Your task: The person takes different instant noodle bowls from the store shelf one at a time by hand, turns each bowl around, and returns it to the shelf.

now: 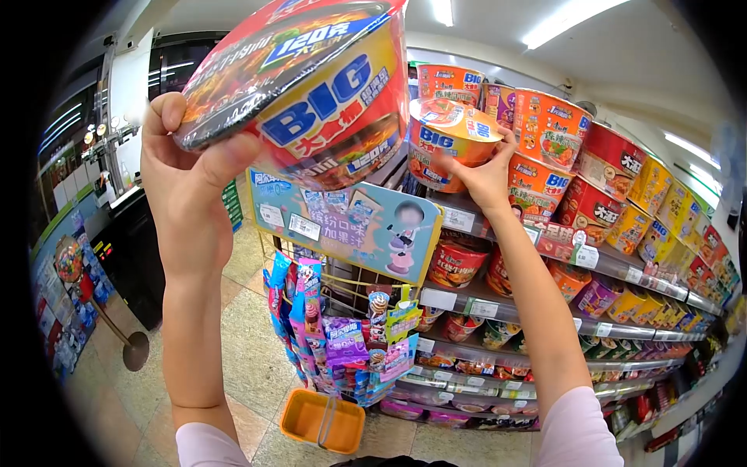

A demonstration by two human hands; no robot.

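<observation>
My left hand grips a large wrapped instant noodle bowl by its dark rim, tilted and raised close to the camera. Red and yellow, it carries the word BIG in blue. Farther off, my right hand has its fingers and thumb around an orange instant noodle bowl at the left end of the top shelf. That bowl also reads BIG and looks upright. More orange noodle bowls stand stacked just right of my right hand.
Shelves of noodle bowls and cups curve off to the right. Below my hands stands a rack of hanging candy bags with a blue sign. An orange basket sits on the tiled floor. A round-based stand is at left.
</observation>
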